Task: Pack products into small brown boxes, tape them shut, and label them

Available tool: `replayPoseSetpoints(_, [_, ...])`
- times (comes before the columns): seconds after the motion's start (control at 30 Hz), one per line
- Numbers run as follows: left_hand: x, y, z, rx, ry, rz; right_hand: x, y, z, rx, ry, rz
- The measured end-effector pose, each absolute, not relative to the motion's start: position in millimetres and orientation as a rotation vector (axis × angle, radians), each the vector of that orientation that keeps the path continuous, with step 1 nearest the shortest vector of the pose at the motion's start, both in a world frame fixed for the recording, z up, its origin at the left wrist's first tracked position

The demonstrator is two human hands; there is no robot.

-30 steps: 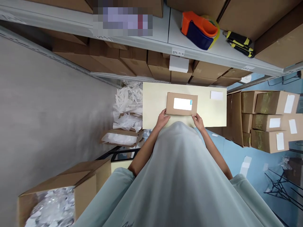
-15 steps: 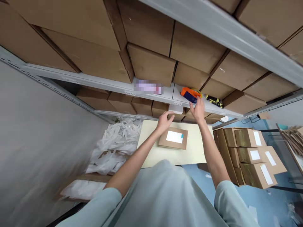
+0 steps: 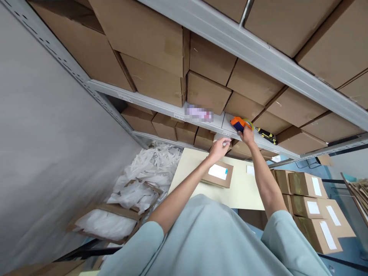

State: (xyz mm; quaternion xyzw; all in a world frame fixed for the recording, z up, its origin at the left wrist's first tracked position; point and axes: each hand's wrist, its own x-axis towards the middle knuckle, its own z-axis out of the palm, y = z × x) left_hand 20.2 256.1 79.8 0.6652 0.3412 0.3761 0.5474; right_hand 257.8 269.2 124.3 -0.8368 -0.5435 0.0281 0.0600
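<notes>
My right hand (image 3: 247, 135) is closed round the handle of an orange and dark blue tape dispenser (image 3: 238, 124) at the shelf's front edge. A roll of yellowish tape shows on it. My left hand (image 3: 220, 148) hovers over the table just below the shelf edge, fingers loosely bent and apart, holding nothing that I can see. Behind its fingers a small white block (image 3: 219, 135) hangs under the shelf, partly hidden. Below that hand, a closed cardboard box (image 3: 229, 177) with a white label lies on the pale table (image 3: 244, 195), partly covered by my left forearm.
A black and yellow cutter (image 3: 266, 135) lies on the shelf (image 3: 161, 108), right of the dispenser. Cardboard boxes fill the shelves. White packing material (image 3: 156, 165) is heaped at left. Labelled boxes (image 3: 304, 184) are stacked at right. A white slip (image 3: 250, 170) lies on the table.
My right hand has closed on the tape dispenser. My left hand has moved up and right, towards the white block. The view has shifted and turned slightly.
</notes>
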Motion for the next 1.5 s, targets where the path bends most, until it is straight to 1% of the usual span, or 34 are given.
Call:
replayPoseSetpoints(0.1, [6, 235, 54, 1.537, 0.801, 0.898, 237, 222, 100, -2.149, -1.429, 0.222])
replayPoseSetpoints(0.23, [-15, 186, 17, 1.497, 0.763, 0.923, 174, 133, 60, -1.721, -1.088, 0.600])
replayPoseSetpoints(0.3, [-22, 160, 5, 1.503, 0.772, 0.942, 138, 97, 47, -1.638, -0.908, 0.757])
replayPoseSetpoints(0.4, [-31, 129, -3, 1.541, 0.816, 0.978, 99, 64, 37, -1.616, -0.716, 0.826])
replayPoseSetpoints(0.5, [-40, 114, 0, 1.606, 0.786, 0.973, 83, 49, 37, -1.627, -0.617, 0.843])
replayPoseSetpoints(0.63, [-49, 109, 9, 1.696, 0.688, 0.953, 83, 37, 40, -1.528, -0.556, 0.973])
replayPoseSetpoints(0.77, [-53, 107, 21, 1.723, 0.686, 0.887, 92, 21, 40, -1.553, -0.621, 0.994])
replayPoseSetpoints(0.9, [-50, 104, 46, 1.609, 0.826, 0.995, 114, -4, 40, -1.653, -0.847, 0.973])
replayPoseSetpoints(1.0, [-40, 98, 71, 1.579, 0.849, 1.068, 143, -26, 45, -1.674, -1.070, 0.998])
replayPoseSetpoints(1.17, [-10, 71, 99, 1.602, 0.852, 0.994, 214, -61, 54, -1.661, -1.473, 0.958])
replayPoseSetpoints(1.33, [30, 27, 100, 1.675, 0.868, 0.927, 282, -93, 52, -1.587, -1.813, 0.832])
replayPoseSetpoints(1.5, [60, -23, 89, 1.822, 0.929, 0.938, 323, -123, 40, -1.482, -1.944, 0.779])
